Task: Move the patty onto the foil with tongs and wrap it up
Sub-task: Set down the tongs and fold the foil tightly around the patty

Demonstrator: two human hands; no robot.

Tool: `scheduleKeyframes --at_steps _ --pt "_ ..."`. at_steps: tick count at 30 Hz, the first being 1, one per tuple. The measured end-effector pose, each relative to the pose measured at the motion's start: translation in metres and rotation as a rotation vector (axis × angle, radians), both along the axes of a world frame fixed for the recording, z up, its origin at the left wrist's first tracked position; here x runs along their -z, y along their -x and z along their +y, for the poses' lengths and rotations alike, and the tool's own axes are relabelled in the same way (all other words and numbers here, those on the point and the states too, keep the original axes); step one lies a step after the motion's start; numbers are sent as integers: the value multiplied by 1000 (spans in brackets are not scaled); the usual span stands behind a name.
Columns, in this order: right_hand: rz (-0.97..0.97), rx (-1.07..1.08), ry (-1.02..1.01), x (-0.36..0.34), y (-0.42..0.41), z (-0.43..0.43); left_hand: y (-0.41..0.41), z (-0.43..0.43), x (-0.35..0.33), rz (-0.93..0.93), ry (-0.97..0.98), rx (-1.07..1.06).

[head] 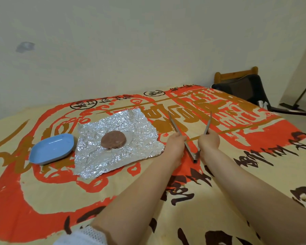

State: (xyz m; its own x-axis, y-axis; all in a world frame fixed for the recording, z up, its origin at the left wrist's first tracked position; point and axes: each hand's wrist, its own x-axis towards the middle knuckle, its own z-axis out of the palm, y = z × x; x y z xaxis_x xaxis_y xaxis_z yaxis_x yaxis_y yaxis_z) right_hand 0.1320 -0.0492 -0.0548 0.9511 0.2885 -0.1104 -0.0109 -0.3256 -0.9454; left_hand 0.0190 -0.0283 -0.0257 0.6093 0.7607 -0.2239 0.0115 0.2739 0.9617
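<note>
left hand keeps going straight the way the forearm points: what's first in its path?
Nothing solid, apparently. The left hand, gripping one arm of the tongs, points up and away over the printed tablecloth, right of the foil; only cloth, then the wall, lies ahead. Depth is unclear.

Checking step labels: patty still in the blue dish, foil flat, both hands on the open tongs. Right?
Not quite. The head view shows the patty already on the foil; the blue dish is empty. The rest holds: foil flat, left hand and right hand on the open tongs.
</note>
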Motion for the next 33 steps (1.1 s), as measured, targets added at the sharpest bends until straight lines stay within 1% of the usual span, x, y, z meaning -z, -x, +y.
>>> scheduleKeyframes --at_steps 2,6,9,12,16,20,23,28,31,33 --pt "-33 -17 16 1 0 1 3 1 1 0 -19 9" --pt "-116 -33 30 -2 3 1 13 3 -1 57 -177 -2" --pt "-262 -53 50 -9 15 2 25 7 -8 55 -258 -53" --pt "-394 -99 9 -20 33 9 38 18 -10 79 -343 -114" --pt "-506 -232 -45 -31 62 22 60 29 -8 124 -499 -169" --pt "-500 -449 -41 -23 86 34 94 43 3 252 -675 -184" --pt "-495 -537 -16 -16 103 44 121 53 12 334 -780 -205" --pt "-475 -551 62 -6 112 51 152 65 24 446 -916 -241" --pt "-453 -517 103 -1 117 53 164 69 27 498 -956 -240" --pt "-435 -483 106 0 120 53 167 69 30 504 -948 -252"
